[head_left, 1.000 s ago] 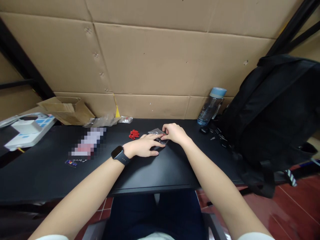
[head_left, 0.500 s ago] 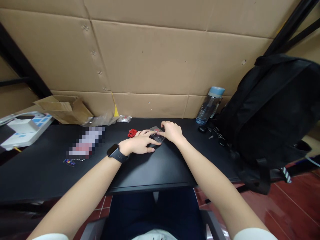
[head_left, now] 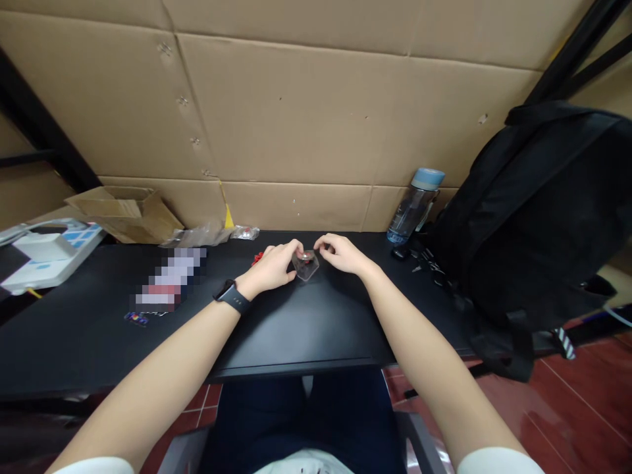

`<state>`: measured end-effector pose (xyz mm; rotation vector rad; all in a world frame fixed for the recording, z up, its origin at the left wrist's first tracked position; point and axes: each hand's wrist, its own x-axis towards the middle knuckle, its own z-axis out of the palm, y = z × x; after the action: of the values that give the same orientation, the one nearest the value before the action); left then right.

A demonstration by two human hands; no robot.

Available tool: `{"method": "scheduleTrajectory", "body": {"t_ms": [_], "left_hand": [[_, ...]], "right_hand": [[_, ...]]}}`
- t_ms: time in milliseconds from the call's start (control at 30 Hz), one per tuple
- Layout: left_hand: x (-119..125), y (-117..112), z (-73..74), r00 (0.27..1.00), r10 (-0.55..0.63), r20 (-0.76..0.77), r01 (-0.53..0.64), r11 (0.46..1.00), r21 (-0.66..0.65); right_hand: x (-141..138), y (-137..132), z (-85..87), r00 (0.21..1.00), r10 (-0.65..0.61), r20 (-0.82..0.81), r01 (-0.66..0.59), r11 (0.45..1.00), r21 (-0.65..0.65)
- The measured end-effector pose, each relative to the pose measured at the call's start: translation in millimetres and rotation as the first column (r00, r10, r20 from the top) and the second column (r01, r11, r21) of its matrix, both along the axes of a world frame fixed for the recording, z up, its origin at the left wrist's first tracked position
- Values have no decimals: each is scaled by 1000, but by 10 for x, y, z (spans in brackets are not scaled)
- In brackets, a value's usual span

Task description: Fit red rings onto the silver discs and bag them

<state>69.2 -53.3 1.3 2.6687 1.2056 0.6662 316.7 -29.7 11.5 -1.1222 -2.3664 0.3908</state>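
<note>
A small clear plastic bag with red showing in it (head_left: 307, 268) sits between two bare hands over a black desk (head_left: 301, 329). The left hand (head_left: 277, 265), thumb and fingers apart, touches its left side, beside tangled red cord (head_left: 257, 259); the right hand (head_left: 342, 254) curls at its right corner, grip unclear.

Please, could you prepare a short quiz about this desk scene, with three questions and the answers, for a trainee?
1. Multiple choice: what is between the left hand and the right hand?
A) the blue-lidded bottle
B) a small clear plastic bag
C) the brown paper bag

2. True or false: the red cord is nearer to the left hand than to the right hand.

3. Fill in the missing word: the dark watch is worn on the ____ wrist.

Key: 1. B; 2. true; 3. left.
</note>
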Motion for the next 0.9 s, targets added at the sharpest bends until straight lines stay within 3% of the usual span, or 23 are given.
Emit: {"method": "scheduleTrajectory", "body": {"t_ms": [167, 400, 500, 633, 767, 900], "left_hand": [[69, 30, -85, 996, 90, -11, -90, 995, 36], [13, 79, -38, 962, 246, 123, -234, 967, -98], [-7, 90, 0, 919, 346, 189, -310, 930, -196], [-1, 93, 7, 860, 445, 249, -374, 883, -285], [16, 82, -6, 870, 436, 230, -377, 889, -261], [45, 63, -12, 900, 408, 154, -381, 907, -177]], "right_hand": [[-54, 68, -127, 999, 43, -11, -43, 998, -41], [-6, 120, -137, 998, 23, -59, -24, 1000, -19], [25, 137, -109, 995, 10, -97, -20, 995, -103], [-25, 116, -108, 943, -98, -318, -13, 944, -330], [-110, 84, -165, 849, -201, -489, -52, 889, -455], [-130, 103, -213, 832, -187, -522, -47, 914, -403]]}}
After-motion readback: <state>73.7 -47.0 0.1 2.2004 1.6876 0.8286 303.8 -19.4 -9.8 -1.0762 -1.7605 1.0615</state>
